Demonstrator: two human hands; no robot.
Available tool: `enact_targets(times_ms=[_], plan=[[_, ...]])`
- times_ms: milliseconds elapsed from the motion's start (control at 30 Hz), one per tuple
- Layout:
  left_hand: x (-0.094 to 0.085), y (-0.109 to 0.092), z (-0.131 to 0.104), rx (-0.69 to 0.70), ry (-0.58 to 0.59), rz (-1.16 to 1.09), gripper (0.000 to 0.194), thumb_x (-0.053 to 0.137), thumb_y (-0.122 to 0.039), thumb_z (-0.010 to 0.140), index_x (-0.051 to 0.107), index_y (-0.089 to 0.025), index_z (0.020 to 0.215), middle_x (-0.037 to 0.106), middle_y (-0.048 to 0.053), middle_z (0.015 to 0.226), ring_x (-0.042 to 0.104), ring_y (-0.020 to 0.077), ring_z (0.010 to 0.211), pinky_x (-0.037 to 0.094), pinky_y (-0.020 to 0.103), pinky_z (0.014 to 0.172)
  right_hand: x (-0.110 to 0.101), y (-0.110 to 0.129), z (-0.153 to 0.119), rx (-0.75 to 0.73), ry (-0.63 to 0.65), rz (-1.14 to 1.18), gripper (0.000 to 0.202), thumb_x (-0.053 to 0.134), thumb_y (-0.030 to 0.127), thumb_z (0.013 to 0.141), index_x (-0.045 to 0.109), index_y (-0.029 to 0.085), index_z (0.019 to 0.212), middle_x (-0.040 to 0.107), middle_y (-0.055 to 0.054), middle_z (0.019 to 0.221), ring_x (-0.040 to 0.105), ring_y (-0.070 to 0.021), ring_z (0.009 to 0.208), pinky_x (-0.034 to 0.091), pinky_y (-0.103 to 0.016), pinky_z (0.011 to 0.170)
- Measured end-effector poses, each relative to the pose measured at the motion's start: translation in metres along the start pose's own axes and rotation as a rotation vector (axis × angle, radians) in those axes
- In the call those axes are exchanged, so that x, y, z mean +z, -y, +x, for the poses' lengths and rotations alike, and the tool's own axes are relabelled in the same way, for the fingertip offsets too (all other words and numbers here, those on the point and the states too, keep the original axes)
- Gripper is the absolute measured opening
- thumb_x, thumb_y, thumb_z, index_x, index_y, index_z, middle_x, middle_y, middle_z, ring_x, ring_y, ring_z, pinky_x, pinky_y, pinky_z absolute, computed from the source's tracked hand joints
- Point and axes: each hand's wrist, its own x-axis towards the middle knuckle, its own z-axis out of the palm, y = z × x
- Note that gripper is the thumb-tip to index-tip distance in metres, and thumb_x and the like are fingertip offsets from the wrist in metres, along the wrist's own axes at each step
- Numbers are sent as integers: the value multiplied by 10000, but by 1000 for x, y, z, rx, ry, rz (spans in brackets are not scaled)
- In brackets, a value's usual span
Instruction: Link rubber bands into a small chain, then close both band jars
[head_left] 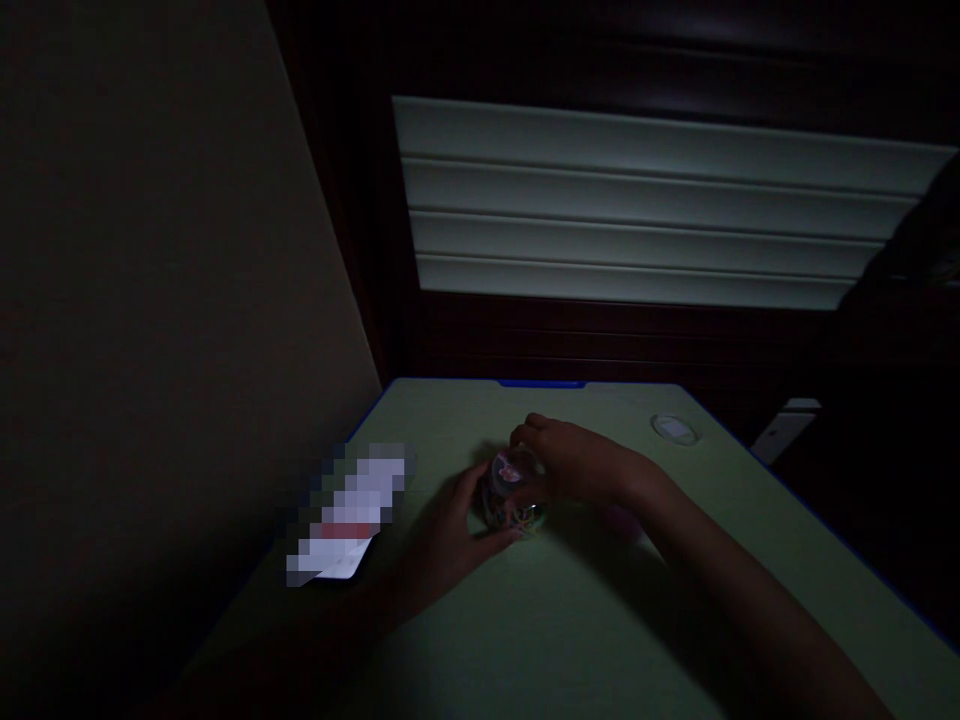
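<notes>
A small round see-through container (525, 518) with thin, many-coloured loops or strands inside sits on the pale green table. My left hand (457, 535) curves round its left and near sides, thumb and fingers gripping it. My right hand (559, 455) reaches over from the right with bent fingers at the container's top. By those fingers is a small round piece with a pinkish picture (510, 467); whether it is held or lies on the container I cannot tell in the dim light. A clear round lid (675, 429) with a white label lies at the far right.
A lit phone (349, 540), its screen blurred out, lies left of my left hand. Something pinkish (622, 522) shows dimly beneath my right forearm. A wall (187, 250) stands on the left, dark panelling with pale slats (637, 205) behind. A white object (785, 430) is beyond the table's right edge.
</notes>
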Motion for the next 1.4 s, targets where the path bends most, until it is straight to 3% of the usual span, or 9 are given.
enact_targets(times_ms=[167, 333, 433, 533, 633, 733, 867, 1133, 1400], plan=[[-1, 1, 0, 3, -1, 15, 719, 703, -384, 677, 346, -248, 1286, 483, 101, 1277, 491, 260, 1145, 422, 435, 941, 5, 2, 1, 58, -17, -74, 504, 596, 538, 717, 537, 134, 1014, 555, -122, 970, 568, -185, 723, 418, -287, 608], [0, 2, 0, 3, -4, -11, 702, 702, -372, 678, 353, -254, 1275, 488, 100, 1267, 503, 257, 1132, 418, 441, 944, 1, -1, -1, -17, -14, 26, 664, 618, 562, 684, 497, 114, 1158, 531, -164, 1084, 549, -261, 928, 438, -378, 764], [1, 4, -1, -1, -26, 0, 693, 706, -371, 671, 368, -258, 1265, 498, 99, 1254, 504, 261, 1127, 418, 443, 941, -5, -3, -4, -105, 24, 137, 792, 673, 473, 672, 373, 104, 1306, 453, -178, 1249, 459, -267, 1122, 387, -382, 905], [2, 7, -1, 6, -31, -2, 688, 704, -375, 673, 369, -258, 1263, 495, 94, 1260, 499, 263, 1137, 419, 439, 941, -8, -5, -7, -156, 72, 187, 741, 677, 320, 702, 352, 69, 1319, 405, -177, 1319, 394, -239, 1203, 326, -335, 981], [2, 7, -1, 7, -27, -27, 702, 705, -373, 676, 356, -256, 1274, 473, 104, 1289, 486, 264, 1157, 416, 436, 948, -8, -6, -8, -201, 94, 212, 580, 635, 175, 721, 432, 70, 1255, 447, -161, 1289, 428, -211, 1168, 332, -315, 971], [1, 6, -1, 11, -18, -37, 716, 710, -366, 673, 350, -255, 1281, 462, 110, 1302, 478, 266, 1166, 409, 438, 955, -8, -6, -6, -230, 89, 234, 467, 602, 131, 730, 496, 97, 1183, 534, -130, 1172, 507, -189, 1040, 395, -304, 884], [0, 4, -1, 10, -19, -20, 700, 711, -363, 674, 362, -247, 1270, 476, 106, 1283, 480, 261, 1162, 396, 442, 968, -7, -4, -3, -219, 78, 188, 375, 604, 159, 733, 547, 103, 1099, 576, -112, 1030, 534, -181, 914, 421, -295, 799], [0, 2, -1, -5, -3, -12, 714, 705, -378, 680, 344, -250, 1283, 471, 106, 1289, 473, 267, 1170, 404, 450, 964, 0, -9, -1, -159, 36, 100, 378, 625, 303, 739, 569, 163, 1086, 550, -95, 1008, 530, -184, 907, 422, -286, 764], [0, 2, -1, -4, -10, -1, 728, 713, -388, 667, 347, -254, 1282, 480, 107, 1281, 492, 268, 1150, 431, 445, 941, 4, -6, 0, -49, 10, 70, 438, 641, 406, 725, 559, 172, 1086, 535, -90, 991, 536, -155, 779, 425, -266, 680]])
